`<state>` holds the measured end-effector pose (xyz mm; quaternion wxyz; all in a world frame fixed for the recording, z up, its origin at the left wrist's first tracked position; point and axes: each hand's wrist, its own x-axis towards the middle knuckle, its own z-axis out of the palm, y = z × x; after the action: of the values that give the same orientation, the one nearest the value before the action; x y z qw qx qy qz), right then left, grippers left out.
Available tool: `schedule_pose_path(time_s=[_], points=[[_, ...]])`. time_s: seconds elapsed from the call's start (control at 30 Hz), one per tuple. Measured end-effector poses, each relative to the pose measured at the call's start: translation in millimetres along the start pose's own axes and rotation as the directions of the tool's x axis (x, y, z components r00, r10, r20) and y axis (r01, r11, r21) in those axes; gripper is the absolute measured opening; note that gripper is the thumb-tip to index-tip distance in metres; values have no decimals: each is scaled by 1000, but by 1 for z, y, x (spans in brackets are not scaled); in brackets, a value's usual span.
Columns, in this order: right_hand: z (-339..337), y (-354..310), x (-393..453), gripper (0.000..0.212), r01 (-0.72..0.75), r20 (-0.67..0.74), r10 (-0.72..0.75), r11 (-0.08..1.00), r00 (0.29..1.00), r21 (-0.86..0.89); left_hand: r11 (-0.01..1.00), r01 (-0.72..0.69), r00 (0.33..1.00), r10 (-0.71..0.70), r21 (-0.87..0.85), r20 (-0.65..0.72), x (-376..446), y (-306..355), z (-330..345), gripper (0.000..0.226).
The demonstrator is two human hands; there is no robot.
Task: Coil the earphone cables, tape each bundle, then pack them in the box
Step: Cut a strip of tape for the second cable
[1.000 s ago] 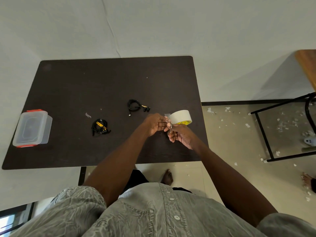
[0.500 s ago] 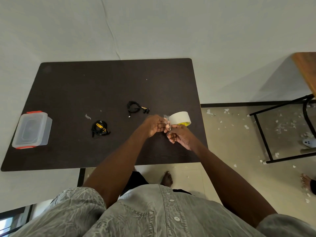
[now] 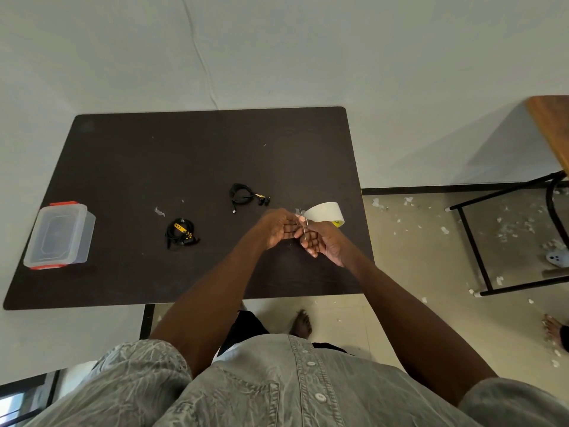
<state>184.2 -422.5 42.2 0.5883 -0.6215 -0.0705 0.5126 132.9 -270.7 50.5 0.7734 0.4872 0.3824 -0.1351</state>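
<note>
Tape strip (image 3: 301, 217) | pinched between left hand (image 3: 278, 228) and right hand (image 3: 323, 245)

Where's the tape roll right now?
In the head view the tape roll is near the dark table's right edge, just beyond the right hand, with the uncoiled black earphones to its left.

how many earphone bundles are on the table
2: a plain black bundle mid-table beyond the hands, and a black bundle with yellow parts nearer the lidded box. None seen inside it.
</note>
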Motion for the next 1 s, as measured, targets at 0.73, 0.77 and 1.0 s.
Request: schedule_pose_path(time_s=[0.73, 0.77, 1.0], points=[[-1, -19, -23, 13, 60, -54, -65, 994, 996, -90, 991, 1, 1000, -2, -137, -13, 2, -7, -9, 14], [-3, -12, -27, 18, 19, -63, -32, 978, 997, -207, 991, 0, 1000, -2, -134, -14, 2, -8, -9, 13], [-7, 35, -35, 32, -169, -209, -88, 329, 974, -929, 996, -5, 1000, 4, -86, -8, 4, -9, -9, 13]])
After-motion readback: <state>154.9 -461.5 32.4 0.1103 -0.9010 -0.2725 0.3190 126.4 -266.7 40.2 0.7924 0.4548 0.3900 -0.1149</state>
